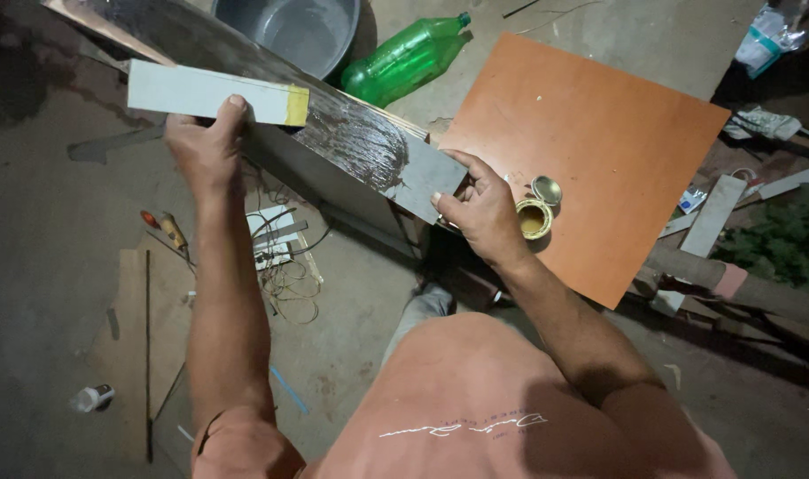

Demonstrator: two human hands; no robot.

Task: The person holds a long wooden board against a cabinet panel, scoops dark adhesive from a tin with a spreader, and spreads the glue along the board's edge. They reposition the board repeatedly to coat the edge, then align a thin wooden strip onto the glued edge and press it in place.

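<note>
My left hand (pixel 205 142) grips a white flat strip (pixel 200 91) with yellowish glue on its right end, holding it over a long grey board (pixel 280 80). A wet, shiny smear of glue (pixel 360 142) covers the board's near end. My right hand (pixel 484 208) holds that near end of the board by its edge. Just right of this hand, an open small tin of yellow glue (pixel 535 218) and its round lid (pixel 546 189) sit on an orange square panel (pixel 608 133).
A grey metal basin (pixel 293 31) and a green plastic bottle (pixel 404 58) lie beyond the board. Screwdrivers (pixel 165 229), wires (pixel 289 275) and a wooden plank (pixel 129 346) lie on the concrete floor at left. Wood offcuts (pixel 715 217) and rubbish lie at right.
</note>
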